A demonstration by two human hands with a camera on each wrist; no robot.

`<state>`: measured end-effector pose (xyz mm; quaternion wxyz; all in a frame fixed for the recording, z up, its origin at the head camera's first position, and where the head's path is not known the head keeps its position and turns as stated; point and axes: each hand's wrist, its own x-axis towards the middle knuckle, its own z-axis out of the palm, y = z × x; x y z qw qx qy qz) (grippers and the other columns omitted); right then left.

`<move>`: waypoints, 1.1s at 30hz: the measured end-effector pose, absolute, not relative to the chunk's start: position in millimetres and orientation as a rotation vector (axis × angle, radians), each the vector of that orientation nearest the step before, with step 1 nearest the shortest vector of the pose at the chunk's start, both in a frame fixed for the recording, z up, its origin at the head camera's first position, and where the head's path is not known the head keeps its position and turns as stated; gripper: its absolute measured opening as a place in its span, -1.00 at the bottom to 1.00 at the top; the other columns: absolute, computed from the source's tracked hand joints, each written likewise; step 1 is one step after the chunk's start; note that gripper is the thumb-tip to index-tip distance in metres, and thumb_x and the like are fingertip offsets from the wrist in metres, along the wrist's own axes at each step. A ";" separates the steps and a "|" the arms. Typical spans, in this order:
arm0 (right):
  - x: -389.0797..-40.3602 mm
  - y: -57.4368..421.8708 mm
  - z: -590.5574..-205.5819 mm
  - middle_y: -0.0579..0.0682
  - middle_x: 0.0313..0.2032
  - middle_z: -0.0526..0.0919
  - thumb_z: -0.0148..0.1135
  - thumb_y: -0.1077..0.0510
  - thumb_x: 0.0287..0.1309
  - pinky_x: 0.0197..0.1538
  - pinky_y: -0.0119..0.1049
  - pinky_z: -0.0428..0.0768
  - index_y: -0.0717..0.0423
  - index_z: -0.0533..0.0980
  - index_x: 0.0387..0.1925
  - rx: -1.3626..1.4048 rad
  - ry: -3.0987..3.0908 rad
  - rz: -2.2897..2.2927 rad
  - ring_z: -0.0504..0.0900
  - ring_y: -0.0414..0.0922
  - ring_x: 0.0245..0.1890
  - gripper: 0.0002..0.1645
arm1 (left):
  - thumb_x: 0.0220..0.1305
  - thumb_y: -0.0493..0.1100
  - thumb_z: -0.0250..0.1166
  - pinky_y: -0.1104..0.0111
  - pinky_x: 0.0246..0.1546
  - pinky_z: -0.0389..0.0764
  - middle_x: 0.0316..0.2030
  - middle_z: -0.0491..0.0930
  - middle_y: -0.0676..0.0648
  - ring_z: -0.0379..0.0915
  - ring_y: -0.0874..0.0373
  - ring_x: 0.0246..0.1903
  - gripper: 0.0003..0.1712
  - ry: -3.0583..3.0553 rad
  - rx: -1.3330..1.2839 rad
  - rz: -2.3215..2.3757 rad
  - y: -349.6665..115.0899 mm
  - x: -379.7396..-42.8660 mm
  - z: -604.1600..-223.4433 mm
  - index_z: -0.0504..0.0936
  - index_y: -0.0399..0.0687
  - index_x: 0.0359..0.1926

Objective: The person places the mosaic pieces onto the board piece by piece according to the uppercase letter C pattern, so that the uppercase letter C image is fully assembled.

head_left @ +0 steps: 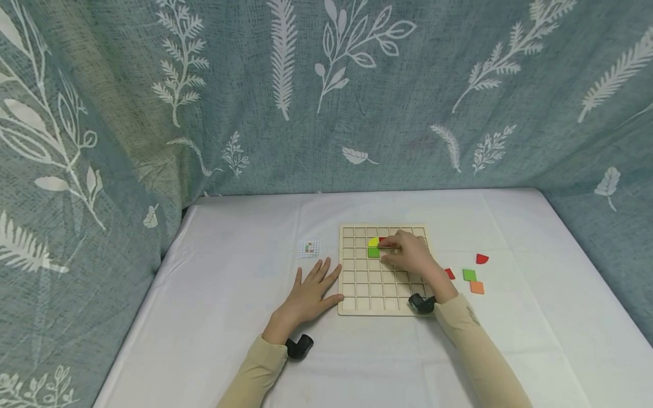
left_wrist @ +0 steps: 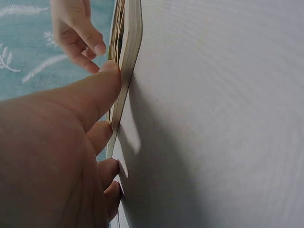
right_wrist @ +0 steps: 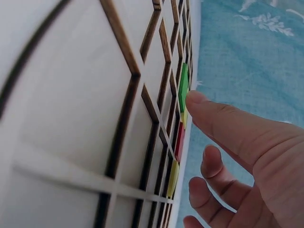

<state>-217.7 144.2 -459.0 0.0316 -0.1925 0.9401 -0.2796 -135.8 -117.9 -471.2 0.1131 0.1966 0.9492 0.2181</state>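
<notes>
My right hand (head_left: 410,252) is over the upper middle of a wooden grid board (head_left: 357,311), thumb and fingertips apart, with nothing seen between them. Its fingertips are right at a yellow quarter-round piece (head_left: 373,242) and a red piece (head_left: 382,240), the red one partly covered. Just below the yellow sits a green square piece (head_left: 373,252) in its own cell. In the right wrist view the thumb tip overlaps the edge of the green piece (right_wrist: 183,88), and another yellow piece (right_wrist: 173,179) shows lower down. My left hand (head_left: 308,294) lies spread on the table, its thumb touching the board's left edge.
A small printed pattern card (head_left: 309,249) lies left of the board. To the right are loose pieces: a red quarter-round (head_left: 482,259), a green square (head_left: 469,275), an orange square (head_left: 476,287) and a red piece (head_left: 449,273) beside my right forearm. White cloth covers the table (head_left: 229,255).
</notes>
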 end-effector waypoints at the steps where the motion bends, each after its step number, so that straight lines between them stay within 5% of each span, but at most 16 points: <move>1: -216.8 145.7 -458.8 -0.06 -0.39 0.53 0.40 0.04 -0.04 -0.25 -0.22 0.22 -0.04 0.64 -0.13 -0.594 2.896 -0.865 0.42 -0.15 -0.41 -0.65 | 0.30 0.22 0.02 -0.21 0.30 -0.31 0.43 -0.08 -0.14 -0.27 -0.07 0.43 -0.24 2.787 0.576 0.644 -117.8 -135.6 -471.6 0.09 0.07 0.42; 7: -210.0 153.7 -459.0 -0.03 -0.42 0.49 0.38 0.06 -0.01 -0.37 -0.30 0.32 0.01 0.63 -0.13 -0.628 2.893 -0.848 0.37 -0.19 -0.51 -0.67 | 0.31 0.22 0.01 -0.21 0.30 -0.30 0.43 -0.09 -0.15 -0.27 -0.09 0.43 -0.24 2.781 0.575 0.634 -117.8 -131.3 -474.9 0.08 0.07 0.42; 33: -193.1 203.4 -454.0 -0.08 -0.51 0.41 0.37 0.12 0.00 -0.37 -0.29 0.17 0.05 0.65 -0.16 -0.584 2.988 -0.846 0.30 -0.19 -0.52 -0.71 | 0.31 0.22 0.01 -0.22 0.30 -0.28 0.43 -0.08 -0.15 -0.25 -0.09 0.42 -0.25 2.802 0.603 0.627 -119.8 -132.8 -473.7 0.08 0.07 0.42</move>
